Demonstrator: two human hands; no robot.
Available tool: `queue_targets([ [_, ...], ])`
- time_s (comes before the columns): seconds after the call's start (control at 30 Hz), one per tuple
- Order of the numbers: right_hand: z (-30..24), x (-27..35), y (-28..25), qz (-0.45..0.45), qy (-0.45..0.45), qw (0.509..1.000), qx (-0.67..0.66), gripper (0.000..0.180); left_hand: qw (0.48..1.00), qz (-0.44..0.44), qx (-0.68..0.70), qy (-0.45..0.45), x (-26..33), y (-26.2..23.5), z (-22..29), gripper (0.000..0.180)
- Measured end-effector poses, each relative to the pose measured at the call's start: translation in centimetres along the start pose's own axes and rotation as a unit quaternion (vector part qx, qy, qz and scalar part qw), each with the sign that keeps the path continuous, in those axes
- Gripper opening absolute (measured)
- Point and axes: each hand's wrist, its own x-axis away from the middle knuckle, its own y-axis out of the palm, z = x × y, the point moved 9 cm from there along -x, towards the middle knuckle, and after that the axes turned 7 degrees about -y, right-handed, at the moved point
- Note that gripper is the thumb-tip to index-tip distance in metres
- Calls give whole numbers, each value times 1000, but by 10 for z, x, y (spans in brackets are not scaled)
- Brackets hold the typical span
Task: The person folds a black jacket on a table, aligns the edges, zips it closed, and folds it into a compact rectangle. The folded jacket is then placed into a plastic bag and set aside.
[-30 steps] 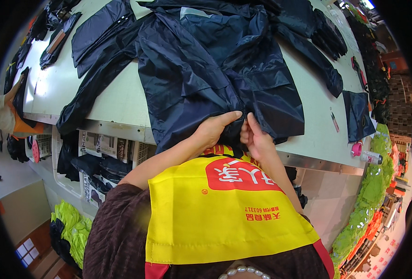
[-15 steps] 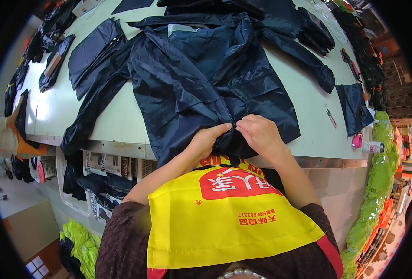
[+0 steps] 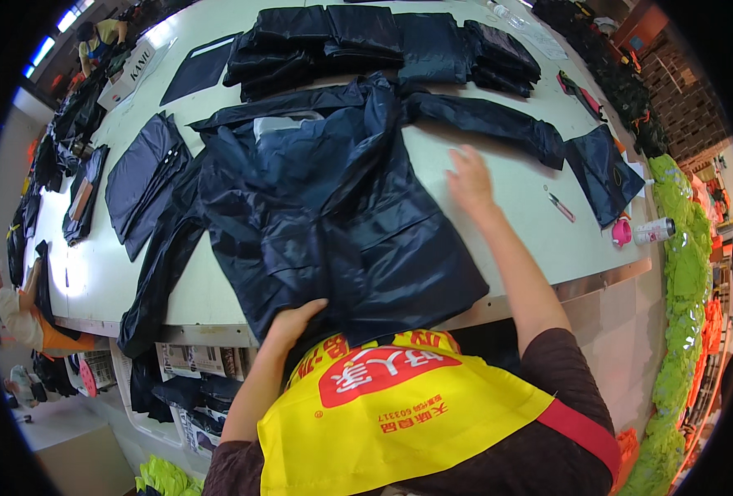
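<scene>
A dark navy jacket (image 3: 366,264) lies spread on the white table (image 3: 499,219), its hem hanging over the near edge by my yellow apron (image 3: 433,413). My left hand (image 3: 296,321) is closed on the hem near the front opening, thumb on top and the fingers hidden under the fabric. Right of the jacket, below its right sleeve (image 3: 499,126), my right hand (image 3: 471,178) is raised with its fingers apart and nothing in them. The left sleeve (image 3: 161,264) droops past the table edge.
Folded dark garments (image 3: 358,41) are stacked at the back, with another pile (image 3: 145,178) at left. Thread snips (image 3: 561,208), a pink ring-shaped item (image 3: 622,232) and a small bottle (image 3: 655,231) lie at right. A person (image 3: 21,310) is at far left.
My right hand has left the front zipper and moved up and right, opening. My left hand stays on the hem, now lower in view. The jacket's front now lies closer together.
</scene>
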Motion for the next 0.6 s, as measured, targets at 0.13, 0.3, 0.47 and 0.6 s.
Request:
queue_targets([
  [0.13, 109, 2, 15, -181, 22, 948, 262, 20, 983, 104, -132, -68, -6, -50, -18, 84],
  [0.3, 162, -28, 8, -246, 25, 934, 259, 22, 958, 164, -230, -47, -36, -95, -16, 76],
  [0.47, 48, -30, -165, 77, -185, 978, 63, 12, 926, 262, -272, 9, -85, -219, 9, 57],
  [0.6, 51, 94, -183, -282, 10, 957, -73, 10, 836, 394, -381, -27, -130, -317, -3, 58],
])
